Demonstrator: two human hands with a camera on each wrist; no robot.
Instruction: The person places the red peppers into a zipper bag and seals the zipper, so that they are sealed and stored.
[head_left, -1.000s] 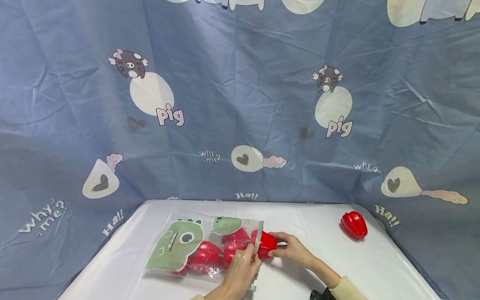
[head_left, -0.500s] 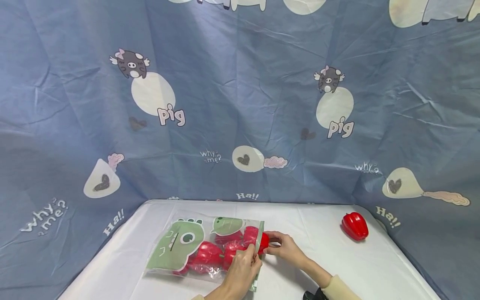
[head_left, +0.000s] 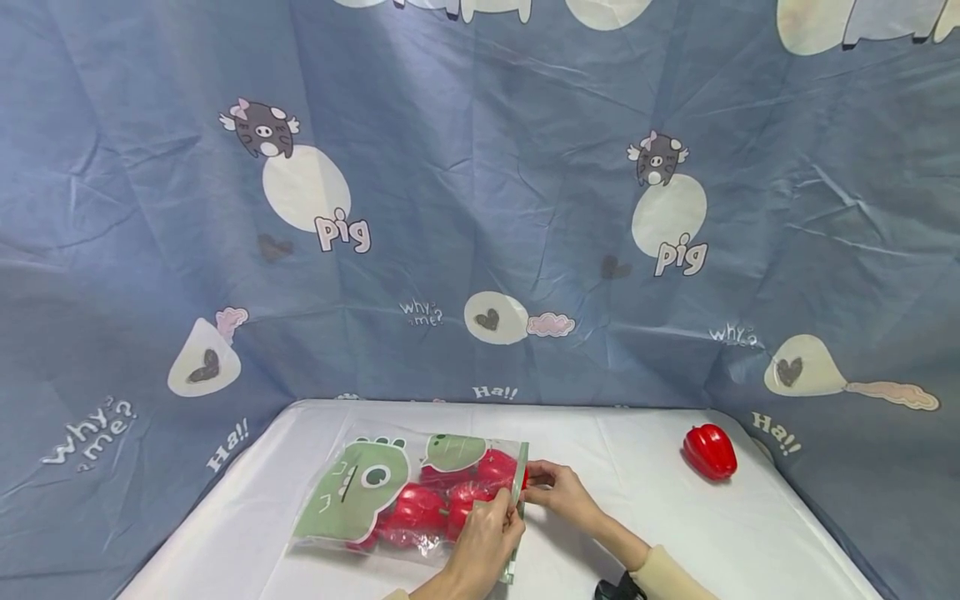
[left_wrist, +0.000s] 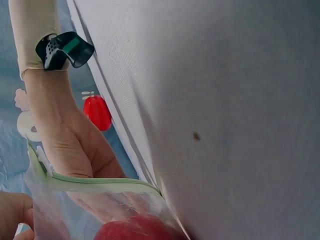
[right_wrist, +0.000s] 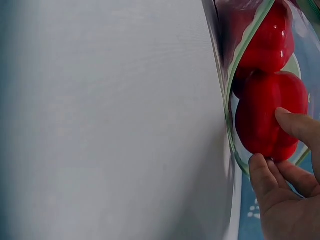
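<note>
The left hand (head_left: 483, 533) is pinching the near lip of the zip bag (head_left: 390, 492) at its open mouth, fingers curled on the plastic edge. The right hand (head_left: 558, 492) is sitting at that mouth, its fingertips (right_wrist: 292, 122) wrapping round a red pepper (right_wrist: 270, 117) and holding it just inside the opening.

The bag is lying flat on the white table (head_left: 645, 517), left of centre and near the front edge, its mouth facing right. It is clear plastic with a pale green zip strip (left_wrist: 95, 182) along the opening and green cartoon dinosaur prints on its face; several glossy red peppers are showing through it, crowding the mouth end.

The right wrist view is showing what the head view is not: the held pepper is already past the green strip, with another pepper behind it deeper in. The left wrist view is looking along the tabletop, catching the right forearm with a cream sleeve (left_wrist: 32, 32) and a dark wrist strap (left_wrist: 62, 50), and the strip arching open over a pepper.

One more red pepper (head_left: 708, 452) is lying loose, well apart, toward the table's far right corner.

A blue cloth backdrop (head_left: 480, 208) is hanging behind, printed with small winged pigs and the words "pig", "why? me?" and "Ha!!".
</note>
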